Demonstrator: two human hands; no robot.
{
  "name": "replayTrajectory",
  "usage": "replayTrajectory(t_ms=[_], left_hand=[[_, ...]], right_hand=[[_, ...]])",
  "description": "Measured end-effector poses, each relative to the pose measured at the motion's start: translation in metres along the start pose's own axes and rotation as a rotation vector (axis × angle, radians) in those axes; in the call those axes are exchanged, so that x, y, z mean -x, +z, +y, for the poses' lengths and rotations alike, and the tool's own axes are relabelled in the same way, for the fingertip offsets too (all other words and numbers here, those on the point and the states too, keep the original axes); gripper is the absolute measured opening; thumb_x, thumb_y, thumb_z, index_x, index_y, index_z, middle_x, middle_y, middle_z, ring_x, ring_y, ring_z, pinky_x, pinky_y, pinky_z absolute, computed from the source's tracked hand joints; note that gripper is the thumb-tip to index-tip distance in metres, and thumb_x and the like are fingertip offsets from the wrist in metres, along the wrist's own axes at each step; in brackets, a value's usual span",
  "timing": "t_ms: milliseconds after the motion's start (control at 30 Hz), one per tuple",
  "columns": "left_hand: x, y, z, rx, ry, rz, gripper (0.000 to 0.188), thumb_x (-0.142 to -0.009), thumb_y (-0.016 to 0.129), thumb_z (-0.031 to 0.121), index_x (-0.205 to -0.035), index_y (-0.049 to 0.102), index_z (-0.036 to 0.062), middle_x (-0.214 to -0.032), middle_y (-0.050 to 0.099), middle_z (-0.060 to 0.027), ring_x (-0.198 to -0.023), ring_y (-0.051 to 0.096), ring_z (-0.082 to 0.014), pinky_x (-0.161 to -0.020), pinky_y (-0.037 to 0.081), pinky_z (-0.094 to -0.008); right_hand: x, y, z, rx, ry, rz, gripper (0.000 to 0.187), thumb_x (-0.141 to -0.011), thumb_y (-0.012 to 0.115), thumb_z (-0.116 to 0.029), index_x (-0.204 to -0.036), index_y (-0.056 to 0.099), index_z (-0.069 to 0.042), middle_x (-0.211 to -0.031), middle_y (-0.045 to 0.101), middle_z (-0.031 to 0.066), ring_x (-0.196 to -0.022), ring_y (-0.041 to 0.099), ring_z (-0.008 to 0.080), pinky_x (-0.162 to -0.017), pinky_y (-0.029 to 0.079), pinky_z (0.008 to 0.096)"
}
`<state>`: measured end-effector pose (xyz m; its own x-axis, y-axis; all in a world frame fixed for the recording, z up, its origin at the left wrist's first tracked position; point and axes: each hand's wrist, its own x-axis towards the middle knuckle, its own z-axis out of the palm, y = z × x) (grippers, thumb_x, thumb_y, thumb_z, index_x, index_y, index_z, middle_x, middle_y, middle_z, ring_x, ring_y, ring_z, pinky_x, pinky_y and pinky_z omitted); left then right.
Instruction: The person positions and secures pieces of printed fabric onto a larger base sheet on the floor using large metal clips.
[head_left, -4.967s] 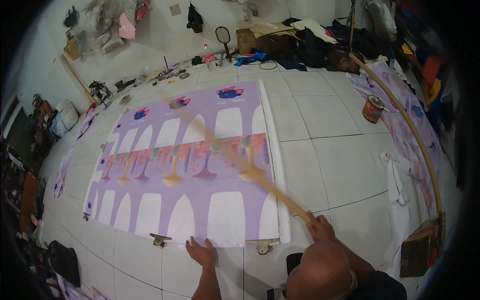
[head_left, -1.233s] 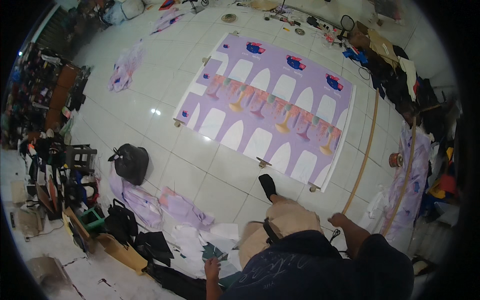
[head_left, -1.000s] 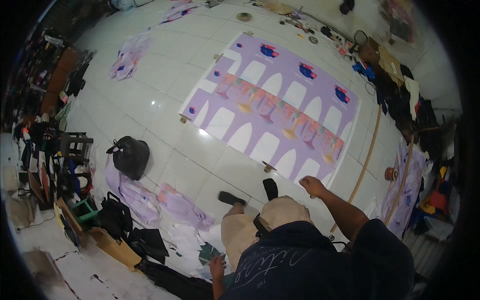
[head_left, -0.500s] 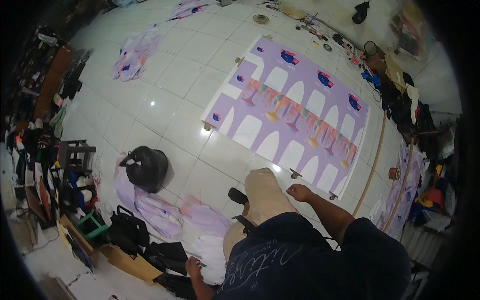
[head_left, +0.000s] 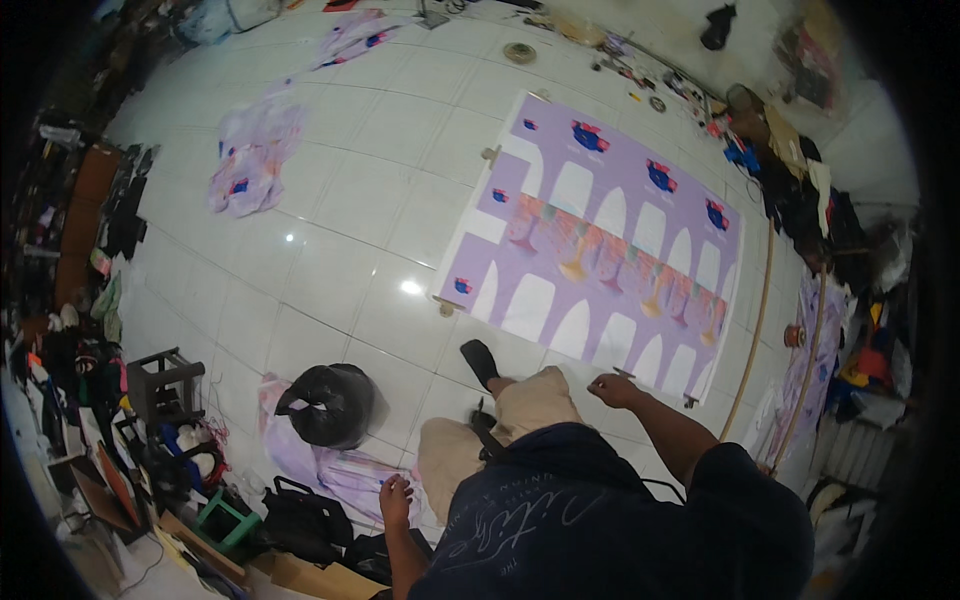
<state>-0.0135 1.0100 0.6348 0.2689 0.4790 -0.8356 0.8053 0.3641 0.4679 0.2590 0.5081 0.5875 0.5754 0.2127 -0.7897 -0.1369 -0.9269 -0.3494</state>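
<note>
My left hand hangs low at my left side, fingers loosely bent and a little apart, with nothing seen in it. Behind it lies crumpled lilac printed fabric on the floor. My right hand is held out ahead of my right side, its fingers curled in and no object visible in them. It is nearest to the front edge of a large lilac printed sheet, which lies flat with white cut-out shapes, blue and red figures and a coloured middle band. Small weights, one of them a metal piece, sit along its edges.
A tied black plastic bag stands left of my legs, with a grey stool beyond it. More lilac fabric lies at the far left. Long wooden poles and heaped goods line the right side. A black bag lies near the lower left.
The view has shifted, with the sheet and black bag now lower and further right in the picture. My left foot has come forward, and my left hand has risen a little.
</note>
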Motion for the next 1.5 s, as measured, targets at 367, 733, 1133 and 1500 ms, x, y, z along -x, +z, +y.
replayTrajectory(t_ms=[367,733,1133,1500], left_hand=[[-0.123,-0.075,0.071,0.201,-0.073,0.087,0.034,-0.095,0.058,0.027,-0.118,0.059,0.0013,-0.092,0.068,-0.0097,-0.072,0.063,-0.0186,-0.06,0.049,-0.0308],[-0.336,-0.234,0.186,-0.639,0.386,-0.163,0.019,-0.085,0.059,0.024,-0.091,0.069,0.0087,-0.086,0.071,-0.0182,-0.08,0.068,-0.0394,-0.074,0.053,-0.0518],[-0.637,-0.246,0.744,-0.074,0.47,0.11,0.029,-0.094,0.065,0.023,-0.112,0.066,0.0007,-0.085,0.066,-0.0064,-0.075,0.06,-0.0131,-0.068,0.05,-0.0289],[-1.158,-0.102,0.818,-0.862,0.209,0.231,0.067,-0.071,0.083,0.051,-0.127,0.061,0.02,-0.142,0.044,-0.031,-0.143,0.018,-0.0535,-0.109,0.025,-0.0687]], right_hand=[[-0.203,-0.078,-0.214,0.032,-0.042,0.23,0.051,-0.091,0.059,-0.051,-0.106,0.072,-0.004,-0.111,0.07,0.0205,-0.106,0.065,0.0367,-0.093,0.051,0.0444],[-0.306,-0.11,-0.586,0.074,-0.256,-0.007,0.05,-0.092,0.058,-0.047,-0.114,0.069,-0.003,-0.108,0.071,0.0197,-0.103,0.066,0.0386,-0.092,0.051,0.0438],[-0.52,-0.114,-0.92,0.376,-0.45,-0.239,0.061,-0.091,0.059,-0.051,-0.136,0.055,-0.01,-0.146,0.045,0.025,-0.138,0.036,0.0434,-0.112,0.029,0.0558],[-0.742,-0.205,-1.065,0.521,-0.557,-0.059,0.051,-0.091,0.06,-0.044,-0.12,0.062,-0.002,-0.13,0.052,0.0253,-0.118,0.048,0.0418,-0.092,0.04,0.0572]])
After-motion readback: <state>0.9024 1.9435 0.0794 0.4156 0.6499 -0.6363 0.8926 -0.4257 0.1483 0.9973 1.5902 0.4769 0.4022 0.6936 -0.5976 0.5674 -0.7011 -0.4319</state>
